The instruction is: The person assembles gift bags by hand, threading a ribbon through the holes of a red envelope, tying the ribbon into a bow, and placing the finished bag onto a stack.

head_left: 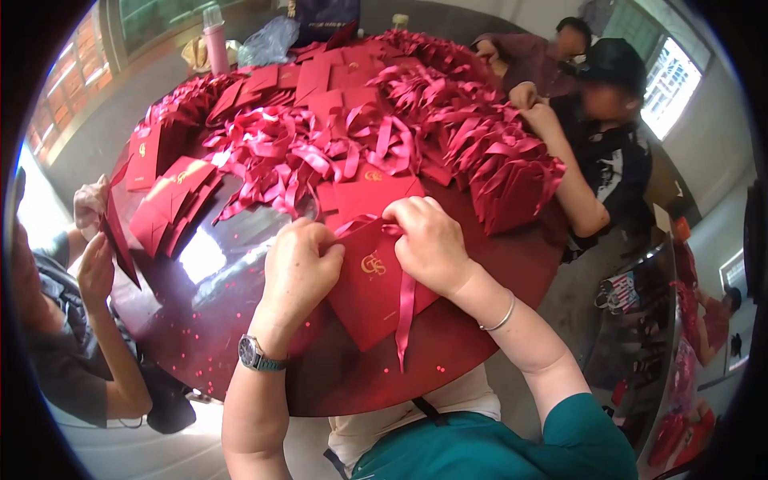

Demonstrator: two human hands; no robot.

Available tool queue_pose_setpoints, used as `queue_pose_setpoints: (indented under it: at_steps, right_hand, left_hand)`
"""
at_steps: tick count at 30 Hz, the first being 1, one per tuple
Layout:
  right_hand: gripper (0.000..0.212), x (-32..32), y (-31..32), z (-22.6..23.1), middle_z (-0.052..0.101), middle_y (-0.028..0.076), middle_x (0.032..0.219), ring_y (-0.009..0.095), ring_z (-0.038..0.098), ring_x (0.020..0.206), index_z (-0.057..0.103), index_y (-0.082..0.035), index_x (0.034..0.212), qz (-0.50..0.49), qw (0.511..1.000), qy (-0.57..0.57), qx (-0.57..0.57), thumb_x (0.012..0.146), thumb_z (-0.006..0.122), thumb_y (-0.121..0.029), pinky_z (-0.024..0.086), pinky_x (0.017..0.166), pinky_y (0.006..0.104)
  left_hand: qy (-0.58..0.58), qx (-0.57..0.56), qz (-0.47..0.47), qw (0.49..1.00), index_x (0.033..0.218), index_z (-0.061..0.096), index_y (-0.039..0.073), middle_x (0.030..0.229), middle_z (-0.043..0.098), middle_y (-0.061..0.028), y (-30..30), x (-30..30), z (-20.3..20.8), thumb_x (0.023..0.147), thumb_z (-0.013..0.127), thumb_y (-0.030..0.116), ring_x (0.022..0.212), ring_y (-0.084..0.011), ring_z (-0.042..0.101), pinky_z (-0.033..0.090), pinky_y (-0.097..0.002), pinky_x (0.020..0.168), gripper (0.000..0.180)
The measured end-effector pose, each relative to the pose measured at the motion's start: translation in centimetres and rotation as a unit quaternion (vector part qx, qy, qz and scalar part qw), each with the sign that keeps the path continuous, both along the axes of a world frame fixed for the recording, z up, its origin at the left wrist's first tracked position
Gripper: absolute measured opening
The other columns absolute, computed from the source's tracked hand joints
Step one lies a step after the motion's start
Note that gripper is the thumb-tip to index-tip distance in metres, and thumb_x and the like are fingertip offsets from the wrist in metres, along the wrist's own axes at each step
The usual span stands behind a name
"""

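Head: left hand (302, 260) and right hand (428, 244), grip pinched closed, hold red bag (370, 300) near table edge (336, 396).

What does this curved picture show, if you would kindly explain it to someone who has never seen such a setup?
There is no machine: a camera worn on a person's head looks down, and its fisheye lens bends straight edges. The wearer's bare left hand and right hand hold a flat red bag near its upper edge; a pink ribbon hangs down its front. On the dark, glossy table lie more red bags and heaped ribbons. Others sit around it.
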State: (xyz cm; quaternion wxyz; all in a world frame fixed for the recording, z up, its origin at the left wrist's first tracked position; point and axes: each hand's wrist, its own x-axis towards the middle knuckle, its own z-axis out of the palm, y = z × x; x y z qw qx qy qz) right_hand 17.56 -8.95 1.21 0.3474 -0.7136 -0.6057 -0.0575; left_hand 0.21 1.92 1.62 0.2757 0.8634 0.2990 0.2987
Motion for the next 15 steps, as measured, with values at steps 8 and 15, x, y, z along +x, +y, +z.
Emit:
queue_pose_setpoints:
  at_steps: [8,15]
  right_hand:
    - [0.012,1.2,-1.4,1.2,0.059,0.01,0.084,0.03,0.059,0.084,0.06,-0.005,0.079,-0.051,0.993,-0.105,-0.027,0.067,0.059,-0.006,0.05,0.067,0.0386]
    - [0.023,5.4,-4.8,2.2,0.061,0.001,0.085,0.005,0.056,0.078,0.06,0.0,0.104,0.0,0.971,0.226,-0.081,0.081,0.062,0.002,0.047,0.067,0.0219]
  left_hand:
    - [0.049,0.009,0.04,0.998,0.073,0.068,0.001,0.082,0.063,-0.0169,0.0,-0.4,-0.2,0.072,0.063,0.014,0.083,-0.0351,0.063,0.051,-0.0436,0.077,0.013]
    - [0.07,0.036,0.079,0.994,0.077,0.07,0.0,0.084,0.067,-0.0202,1.7,-0.3,-0.9,0.073,0.061,0.015,0.084,-0.037,0.064,0.051,-0.0463,0.078,0.018]
